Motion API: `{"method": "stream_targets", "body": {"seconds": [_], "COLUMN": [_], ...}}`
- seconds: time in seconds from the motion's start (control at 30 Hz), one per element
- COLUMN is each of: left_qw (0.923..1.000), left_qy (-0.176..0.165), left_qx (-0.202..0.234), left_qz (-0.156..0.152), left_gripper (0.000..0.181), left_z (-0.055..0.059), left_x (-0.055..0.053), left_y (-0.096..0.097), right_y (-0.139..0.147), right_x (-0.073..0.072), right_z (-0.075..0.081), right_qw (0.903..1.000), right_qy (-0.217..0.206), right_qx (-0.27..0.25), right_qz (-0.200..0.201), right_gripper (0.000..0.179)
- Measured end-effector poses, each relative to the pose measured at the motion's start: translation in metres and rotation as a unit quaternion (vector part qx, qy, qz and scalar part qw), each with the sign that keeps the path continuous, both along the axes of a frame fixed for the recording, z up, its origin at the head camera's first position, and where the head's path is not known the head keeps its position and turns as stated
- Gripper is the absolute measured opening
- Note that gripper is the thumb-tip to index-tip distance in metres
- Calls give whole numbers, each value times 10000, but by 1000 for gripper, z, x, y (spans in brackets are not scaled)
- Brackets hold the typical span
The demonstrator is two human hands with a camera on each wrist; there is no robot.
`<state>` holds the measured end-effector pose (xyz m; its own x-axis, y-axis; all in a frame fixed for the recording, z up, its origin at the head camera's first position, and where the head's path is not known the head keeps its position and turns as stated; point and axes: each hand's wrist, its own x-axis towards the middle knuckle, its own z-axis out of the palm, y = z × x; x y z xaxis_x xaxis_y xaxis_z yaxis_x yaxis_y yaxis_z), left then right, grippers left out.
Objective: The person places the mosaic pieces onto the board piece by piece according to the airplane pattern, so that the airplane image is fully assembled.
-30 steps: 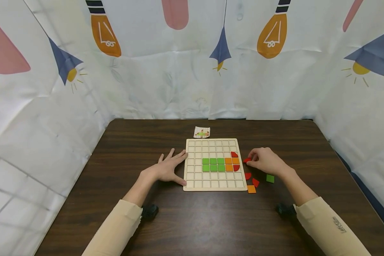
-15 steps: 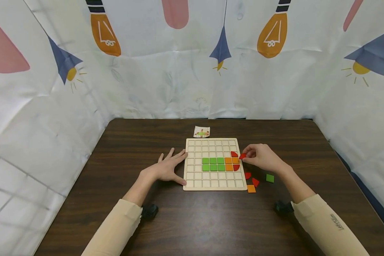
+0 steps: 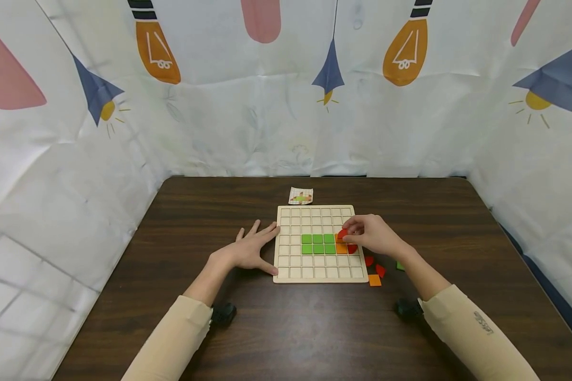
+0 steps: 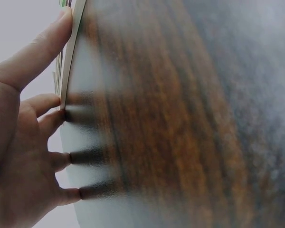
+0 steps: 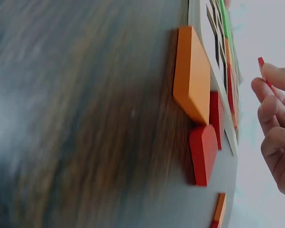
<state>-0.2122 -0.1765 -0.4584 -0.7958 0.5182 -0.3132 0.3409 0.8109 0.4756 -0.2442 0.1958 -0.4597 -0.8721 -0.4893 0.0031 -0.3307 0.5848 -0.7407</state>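
Carrying a red tile (image 3: pixel 342 233), the right hand (image 3: pixel 374 231) came across from beside the board (image 3: pixel 293 214) to over the orange tiles (image 3: pixel 341 248) within the last second. My read: pickup was done, placement was in hand, target cell unclear. Tile wasn't seated; right wrist view had it clear above the board. Grip was a pinch, thumb against fingertips. Tile looked flat, thin, plain red; edge-on in that view and partly covered by fingers in the head view, so couldn't tell full outline. Left hand (image 3: pixel 248 253) didn't shift: fingers spread, thumb and a fingertip touching the board's left edge, probably steadying it. Green tiles (image 3: pixel 318 238) sat in two rows left of the orange ones. Loose reds (image 3: pixel 380 271) and a loose orange (image 3: pixel 374 280) lay on the desk (image 3: pixel 291 328) by the near right corner.
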Motion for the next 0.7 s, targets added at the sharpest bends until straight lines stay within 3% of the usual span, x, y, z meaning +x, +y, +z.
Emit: {"method": "stream_targets", "body": {"seconds": [0.7], "left_qw": [10000], "left_qy": [4], "left_qx": [-36], "left_qz": [4], "left_gripper": [116], "left_z": [-3], "left_x": [-2], "left_y": [-1], "right_y": [-45], "right_x": [-1], "right_z": [1], "right_qw": [9996], "right_qy": [59], "right_qx": [-162], "right_qz": [218], "right_gripper": [25]}}
